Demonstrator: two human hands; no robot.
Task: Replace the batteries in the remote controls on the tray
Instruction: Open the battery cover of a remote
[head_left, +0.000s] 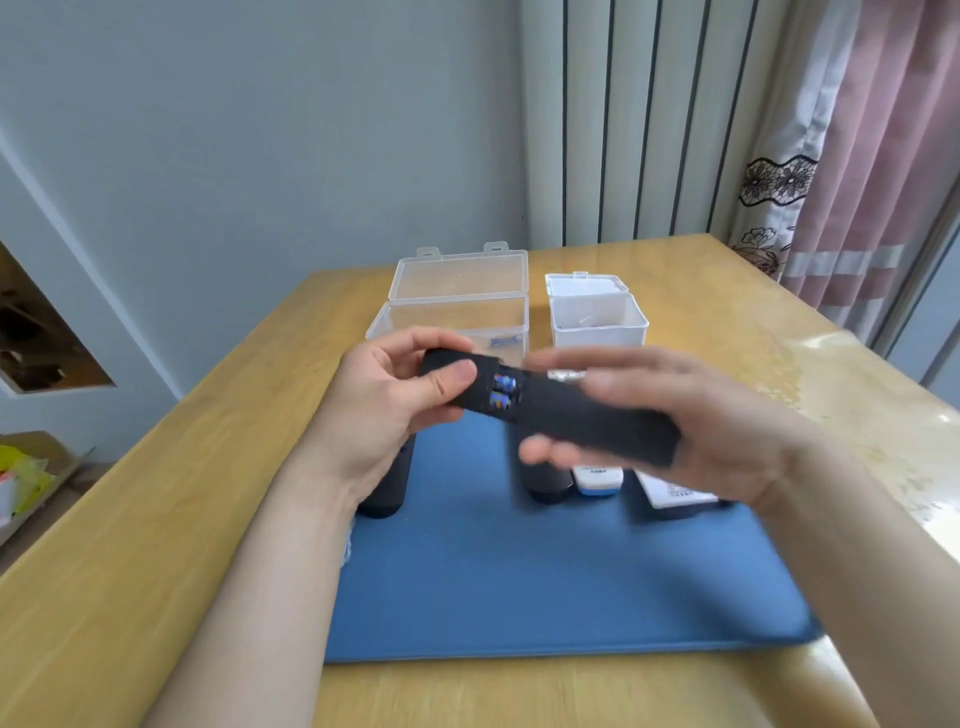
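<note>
Tray (519, 597) of flat blue material nearest, on light wooden table (156, 519). Held above it, clear of its surface: long black plastic remote control (587, 421), back face up, long axis left to right, sloping down toward the right. Left hand (384, 405) wrapped round the left end, thumb (457, 371) pressed on the black sliding back cover (447, 395). Right hand (675, 415), motion-blurred, clasped round the right-hand body, thumb beneath, fingers over the top. Between the hands, in the exposed gap of the compartment: two blue-and-orange cylindrical batteries (503, 391), side by side.

Judged: cover travel along the long axis, so left hand nearer and better placed to slide it. Opening or closing not determinable.

Beneath the hands, lying on the tray: black remote at far left (384, 488), second black remote (545, 486), white-and-blue remote (597, 478), white remote (675, 491).

Beyond the tray: clear plastic box (452, 312), lid raised, one loose battery (501, 341) inside. To its right: white plastic box (597, 317), also open.
</note>
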